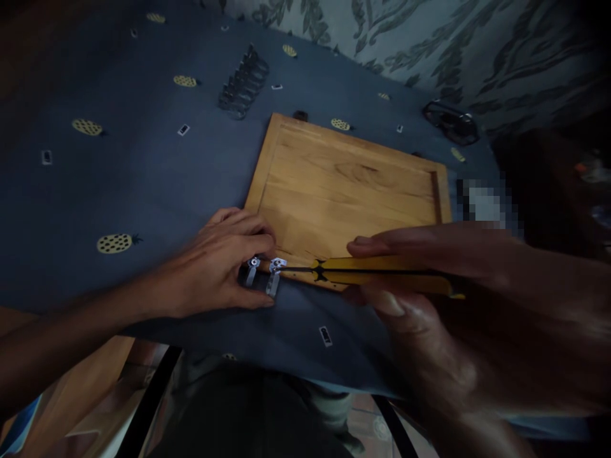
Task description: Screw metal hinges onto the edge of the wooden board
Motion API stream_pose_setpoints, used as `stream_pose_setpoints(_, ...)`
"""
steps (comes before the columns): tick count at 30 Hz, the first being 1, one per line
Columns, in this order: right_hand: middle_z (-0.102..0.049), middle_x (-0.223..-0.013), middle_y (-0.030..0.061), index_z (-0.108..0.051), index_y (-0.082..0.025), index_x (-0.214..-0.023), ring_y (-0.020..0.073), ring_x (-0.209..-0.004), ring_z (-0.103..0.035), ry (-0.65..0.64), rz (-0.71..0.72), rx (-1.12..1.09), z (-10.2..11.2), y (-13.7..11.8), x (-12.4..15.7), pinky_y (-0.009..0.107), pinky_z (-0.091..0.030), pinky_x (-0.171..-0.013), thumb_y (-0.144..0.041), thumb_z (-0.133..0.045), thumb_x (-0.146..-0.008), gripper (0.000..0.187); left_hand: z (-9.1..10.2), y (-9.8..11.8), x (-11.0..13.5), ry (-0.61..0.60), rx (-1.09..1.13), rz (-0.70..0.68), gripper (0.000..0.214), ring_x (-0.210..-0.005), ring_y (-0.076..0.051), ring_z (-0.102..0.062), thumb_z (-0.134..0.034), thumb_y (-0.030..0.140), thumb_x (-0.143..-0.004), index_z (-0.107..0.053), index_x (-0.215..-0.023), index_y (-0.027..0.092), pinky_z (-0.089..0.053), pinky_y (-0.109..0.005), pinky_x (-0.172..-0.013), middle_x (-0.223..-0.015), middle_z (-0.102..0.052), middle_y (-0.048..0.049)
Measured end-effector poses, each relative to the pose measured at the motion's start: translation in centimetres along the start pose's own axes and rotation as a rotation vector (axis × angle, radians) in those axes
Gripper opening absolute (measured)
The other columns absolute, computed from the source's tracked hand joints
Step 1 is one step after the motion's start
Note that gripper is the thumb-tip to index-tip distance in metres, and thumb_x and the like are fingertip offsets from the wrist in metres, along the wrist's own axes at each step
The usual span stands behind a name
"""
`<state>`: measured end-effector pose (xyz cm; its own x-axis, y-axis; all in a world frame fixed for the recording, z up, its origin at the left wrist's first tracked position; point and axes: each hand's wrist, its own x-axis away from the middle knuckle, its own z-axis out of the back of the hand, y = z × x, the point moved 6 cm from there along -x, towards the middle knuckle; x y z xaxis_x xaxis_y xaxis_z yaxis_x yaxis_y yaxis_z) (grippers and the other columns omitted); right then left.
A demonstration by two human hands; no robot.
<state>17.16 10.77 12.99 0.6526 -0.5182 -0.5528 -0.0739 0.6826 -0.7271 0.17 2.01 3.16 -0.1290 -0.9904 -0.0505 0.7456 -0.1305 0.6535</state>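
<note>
A wooden board [344, 184] lies on a dark blue cloth [119, 178] printed with pineapples. At its near left corner sit two small metal brackets [265, 272]. My left hand [224, 264] is curled around them, fingertips pinching the brackets against the board's edge. My right hand [420, 280] is closed on a yellow-handled screwdriver [372, 272] held level, its dark shaft pointing left with the tip at the right-hand bracket.
A row of dark metal pieces [243, 83] lies on the cloth beyond the board. A dark ring-shaped object [451, 121] rests at the far right near a leaf-patterned fabric [429, 44]. The table's near edge is just below my hands.
</note>
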Motion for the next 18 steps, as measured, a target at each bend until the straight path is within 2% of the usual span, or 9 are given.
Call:
stream_pose_setpoints(4,-0.085,-0.109,-0.0023,-0.081,-0.042,-0.122,0.0247,-0.069,-0.078,-0.153,-0.236,0.008,0.0,1.5,1.0,0.043,-0.070,-0.066,-0.031,-0.088,-0.087,0.038,0.1,0.2,0.1,0.029,-0.011,-0.021,0.030,-0.116,-0.026,-0.064,-0.087,0.035,-0.083,-0.068,-0.098,0.019,-0.038,-0.043,-0.105,-0.120,-0.071,-0.0041)
stream_pose_setpoints(6,-0.084,-0.112,-0.0004,-0.078,-0.045,-0.128,0.0258,-0.064,-0.076,-0.179,-0.266,0.005,0.1,2.0,1.4,0.048,-0.068,-0.066,-0.035,-0.082,-0.092,0.037,0.1,0.2,0.1,0.035,-0.011,-0.021,0.032,-0.114,-0.026,-0.064,-0.089,0.037,-0.081,-0.067,-0.097,0.019,-0.038,-0.042,-0.104,-0.119,-0.071,-0.0037)
stream_pose_setpoints(9,-0.083,-0.115,-0.0013,-0.079,-0.048,-0.125,0.0267,-0.061,-0.073,-0.029,-0.191,0.059,0.8,2.0,1.5,0.052,-0.065,-0.061,-0.038,-0.078,-0.094,0.033,0.0,0.2,0.0,0.022,-0.006,-0.013,0.033,-0.116,-0.026,-0.064,-0.089,0.038,-0.081,-0.066,-0.096,0.020,-0.038,-0.042,-0.105,-0.120,-0.070,-0.0035)
stream_pose_setpoints(11,-0.084,-0.110,0.0000,-0.082,-0.044,-0.119,0.0280,-0.061,-0.073,-0.053,-0.173,0.035,0.1,1.8,1.2,0.051,-0.062,-0.054,-0.038,-0.085,-0.088,0.032,0.1,0.4,0.0,0.030,-0.010,-0.019,0.029,-0.117,-0.026,-0.064,-0.087,0.035,-0.084,-0.066,-0.097,0.019,-0.037,-0.042,-0.106,-0.121,-0.070,-0.0038)
stream_pose_setpoints(12,-0.084,-0.106,0.0010,-0.084,-0.040,-0.114,0.0282,-0.062,-0.073,-0.071,-0.174,0.008,-0.3,1.7,1.0,0.050,-0.061,-0.052,-0.038,-0.088,-0.084,0.031,0.2,0.4,0.1,0.030,-0.014,-0.021,0.028,-0.117,-0.026,-0.064,-0.086,0.033,-0.085,-0.066,-0.097,0.018,-0.037,-0.041,-0.106,-0.122,-0.070,-0.0039)
stream_pose_setpoints(14,-0.083,-0.091,0.0002,-0.085,-0.036,-0.096,0.0261,-0.063,-0.071,0.055,-0.246,-0.013,-0.4,1.7,0.6,0.049,-0.063,-0.055,-0.046,-0.090,-0.082,0.017,0.2,0.5,0.1,0.031,-0.017,-0.018,0.026,-0.117,-0.025,-0.064,-0.084,0.032,-0.085,-0.066,-0.097,0.018,-0.038,-0.041,-0.105,-0.121,-0.069,-0.0035)
stream_pose_setpoints(16,-0.078,-0.076,-0.0023,-0.080,-0.035,-0.079,0.0237,-0.063,-0.069,0.159,-0.287,-0.043,-0.5,1.5,0.5,0.046,-0.064,-0.056,-0.052,-0.095,-0.075,0.023,0.1,0.5,0.1,0.032,-0.015,-0.018,0.027,-0.115,-0.025,-0.064,-0.085,0.033,-0.084,-0.066,-0.096,0.019,-0.038,-0.041,-0.104,-0.118,-0.069,-0.0025)
stream_pose_setpoints(18,-0.074,-0.073,-0.0023,-0.075,-0.033,-0.073,0.0232,-0.066,-0.069,0.192,-0.296,-0.069,-0.8,1.4,0.6,0.044,-0.065,-0.058,-0.054,-0.098,-0.069,0.032,0.0,0.5,0.2,0.041,-0.019,-0.021,0.027,-0.114,-0.025,-0.064,-0.085,0.032,-0.084,-0.066,-0.097,0.019,-0.039,-0.040,-0.103,-0.116,-0.069,-0.0017)
